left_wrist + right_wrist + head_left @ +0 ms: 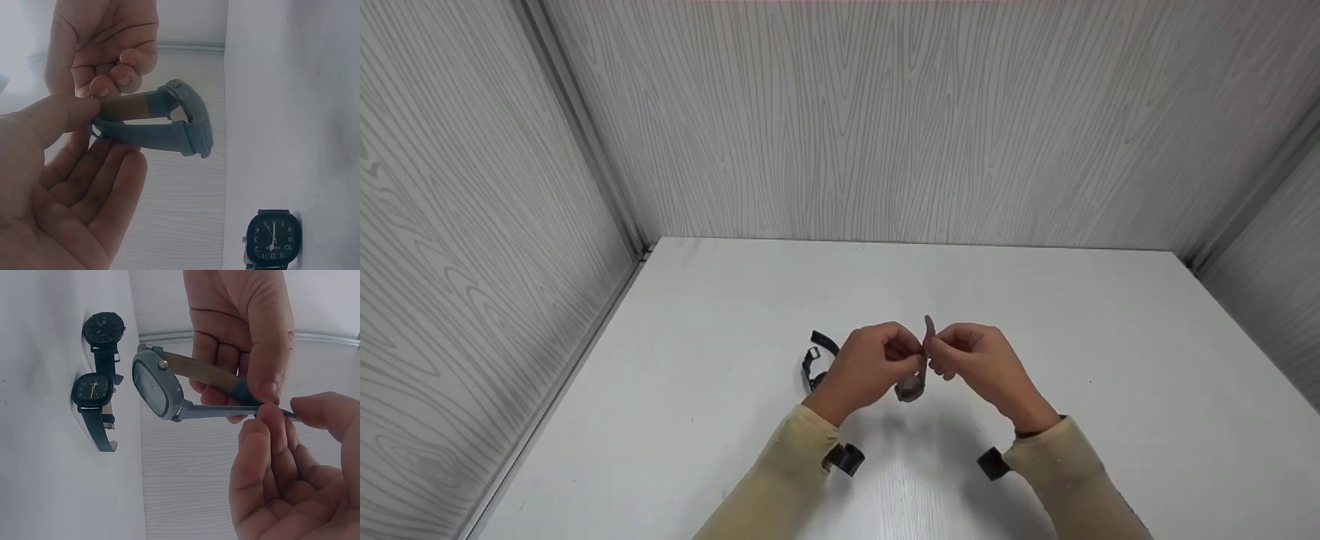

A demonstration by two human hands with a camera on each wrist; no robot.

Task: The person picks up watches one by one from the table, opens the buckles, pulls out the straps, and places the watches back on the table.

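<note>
Both hands hold a grey wristwatch above the table, its strap bent into a loop. My left hand pinches the strap near the buckle between thumb and fingers. Close beside it, my right hand pinches the strap's free end, whose tip stands up past the fingertips in the head view. The watch case hangs away from the fingers, its glass dial facing outward in the right wrist view. Brown lining shows on the inside of the strap. Fingertips partly hide the buckle.
Two black watches lie on the white table behind my left hand: one with a round dial, one with a squarish dial. Wood-grain panels wall the table at the back and sides. Small black mounts sit at both sleeves.
</note>
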